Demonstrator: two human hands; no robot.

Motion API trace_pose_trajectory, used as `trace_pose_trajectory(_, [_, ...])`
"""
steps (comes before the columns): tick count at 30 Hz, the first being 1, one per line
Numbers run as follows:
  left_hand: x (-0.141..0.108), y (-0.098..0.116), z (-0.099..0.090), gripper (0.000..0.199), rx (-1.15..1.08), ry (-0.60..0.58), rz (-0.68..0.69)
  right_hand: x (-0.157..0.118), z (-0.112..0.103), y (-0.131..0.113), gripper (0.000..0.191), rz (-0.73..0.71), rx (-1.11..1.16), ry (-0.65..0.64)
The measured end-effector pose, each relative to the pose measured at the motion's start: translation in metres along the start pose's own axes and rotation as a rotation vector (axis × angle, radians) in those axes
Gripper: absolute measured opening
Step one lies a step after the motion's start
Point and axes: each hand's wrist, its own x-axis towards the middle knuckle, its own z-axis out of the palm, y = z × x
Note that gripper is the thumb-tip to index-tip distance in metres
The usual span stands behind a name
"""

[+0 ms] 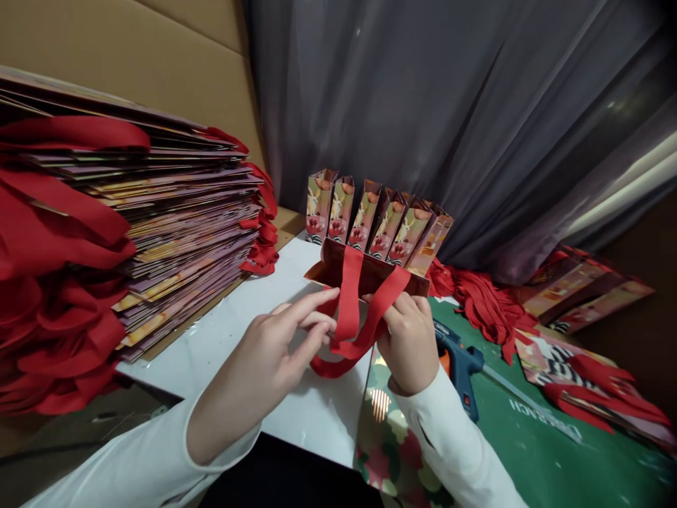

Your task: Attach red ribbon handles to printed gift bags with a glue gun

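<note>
A paper gift bag [381, 279] lies tipped in the middle, its dark open mouth facing me. Red ribbon handles [349, 303] loop out of the mouth and hang towards me. My left hand [275, 349] has thumb and fingertips at the left edge of the ribbon, the index finger stretched along it. Curled fingers of my right hand [410, 339] close on the ribbon beside the bag's right side; the fingertips are partly hidden. Just right of that hand, a blue glue gun [459, 363] lies on its side.
A tall stack of flat bags [185, 240] with red ribbons rises at the left. Several standing bags [364, 215] line the back by a grey curtain [381, 92]. Loose red ribbons [484, 300] and a flat bag [555, 360] lie on the green mat [508, 437].
</note>
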Motion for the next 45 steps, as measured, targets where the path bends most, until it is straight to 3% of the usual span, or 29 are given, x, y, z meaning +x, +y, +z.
trace_pose_trajectory(3, [-0.001, -0.005, -0.012, 0.032, 0.073, 0.073, -0.014, 0.000, -0.001, 0.003, 0.041, -0.004, 0.008, -0.011])
trace_pose_trajectory(6, [0.005, -0.026, -0.029, 0.029, 0.243, 0.176, -0.049, 0.000, -0.002, 0.004, 0.041, 0.001, 0.011, -0.024])
trace_pose_trajectory(10, [0.014, -0.068, -0.044, 0.037, 0.606, 0.119, -0.072, 0.000, -0.004, 0.004, 0.038, -0.013, 0.032, -0.053])
trace_pose_trajectory(12, [0.015, -0.078, -0.044, 0.036, 0.738, 0.220, 0.158, 0.002, -0.005, 0.003, 0.038, -0.039, 0.048, -0.088])
trace_pose_trajectory(15, [0.014, -0.074, -0.035, 0.041, 0.869, 0.280, 0.486, 0.003, -0.006, 0.001, 0.038, -0.064, 0.059, -0.148])
trace_pose_trajectory(18, [0.016, -0.064, -0.024, 0.031, 0.898, 0.211, 0.588, 0.002, -0.007, -0.001, 0.037, -0.068, 0.069, -0.203])
trace_pose_trajectory(22, [0.022, -0.061, -0.018, 0.018, 0.766, 0.119, 0.539, -0.003, -0.008, -0.002, 0.033, -0.091, 0.078, -0.240])
trace_pose_trajectory(27, [0.019, -0.053, -0.015, 0.037, 0.418, -0.004, 0.360, -0.010, -0.010, -0.002, 0.031, -0.062, 0.099, -0.242])
trace_pose_trajectory(31, [0.019, -0.038, -0.002, 0.030, 0.332, -0.007, 0.127, -0.012, -0.008, -0.004, 0.030, -0.057, 0.104, -0.230])
trace_pose_trajectory(34, [0.018, -0.032, 0.009, 0.029, 0.356, 0.022, 0.026, -0.013, -0.006, -0.007, 0.032, -0.053, 0.082, -0.205])
trace_pose_trajectory(39, [0.005, -0.033, 0.014, 0.029, 0.407, 0.057, 0.042, -0.014, -0.002, -0.010, 0.031, -0.027, 0.047, -0.199])
trace_pose_trajectory(45, [-0.039, -0.053, -0.005, 0.023, 0.589, -0.030, 0.107, -0.013, 0.002, -0.009, 0.026, 0.015, 0.043, -0.175])
